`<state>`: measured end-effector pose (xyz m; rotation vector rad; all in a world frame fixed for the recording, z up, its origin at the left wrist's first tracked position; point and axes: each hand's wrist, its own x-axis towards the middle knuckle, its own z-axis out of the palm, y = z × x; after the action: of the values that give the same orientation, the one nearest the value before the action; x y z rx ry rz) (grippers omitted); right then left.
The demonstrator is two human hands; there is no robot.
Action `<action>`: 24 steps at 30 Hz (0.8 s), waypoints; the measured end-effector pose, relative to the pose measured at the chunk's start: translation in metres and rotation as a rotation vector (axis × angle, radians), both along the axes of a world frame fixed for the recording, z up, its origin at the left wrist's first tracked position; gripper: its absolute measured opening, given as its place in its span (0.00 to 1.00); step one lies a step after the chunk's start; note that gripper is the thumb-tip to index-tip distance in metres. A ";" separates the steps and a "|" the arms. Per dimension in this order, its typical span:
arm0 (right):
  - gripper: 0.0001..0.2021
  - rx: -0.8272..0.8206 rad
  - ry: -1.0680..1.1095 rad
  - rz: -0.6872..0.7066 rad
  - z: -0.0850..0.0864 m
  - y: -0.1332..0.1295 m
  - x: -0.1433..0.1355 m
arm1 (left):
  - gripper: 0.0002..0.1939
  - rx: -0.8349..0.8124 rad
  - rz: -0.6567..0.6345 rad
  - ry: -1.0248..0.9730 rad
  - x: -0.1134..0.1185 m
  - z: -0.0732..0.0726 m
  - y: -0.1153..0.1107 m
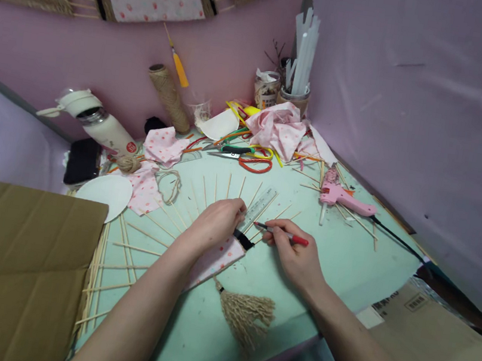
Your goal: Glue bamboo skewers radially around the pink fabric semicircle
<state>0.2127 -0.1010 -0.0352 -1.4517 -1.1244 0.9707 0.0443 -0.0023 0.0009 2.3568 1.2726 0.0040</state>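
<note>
A clear ruler (260, 207) lies along the wooden sticks that fan out from a pink dotted fabric piece (217, 260) with a black edge. My left hand (219, 219) has its fingers closed at the ruler's near end, just above the black band (242, 240). In my right hand (296, 252) is a pen with a red end (299, 240), its dark tip close to the ruler's right side. Below the fabric piece hangs a jute tassel (244, 314), lying on the table. My left hand and forearm cover part of the fan.
A pink glue gun (346, 201) with a black cord lies at the right. Scissors (244, 156), fabric scraps (278, 129) and sticks lie at the back. Cardboard (14, 273) takes up the left, near a white bottle (104, 127) and a white disc (107, 194).
</note>
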 end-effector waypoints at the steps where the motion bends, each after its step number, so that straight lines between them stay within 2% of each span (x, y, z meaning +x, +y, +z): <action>1: 0.12 -0.002 -0.004 -0.001 0.000 0.000 0.000 | 0.09 0.001 -0.003 0.001 0.000 0.000 0.000; 24: 0.13 -0.034 -0.005 -0.015 0.001 -0.002 0.000 | 0.08 0.001 -0.006 -0.009 -0.001 -0.002 0.000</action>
<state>0.2126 -0.1026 -0.0341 -1.4887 -1.1043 0.9807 0.0436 -0.0020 -0.0010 2.3591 1.2617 0.0135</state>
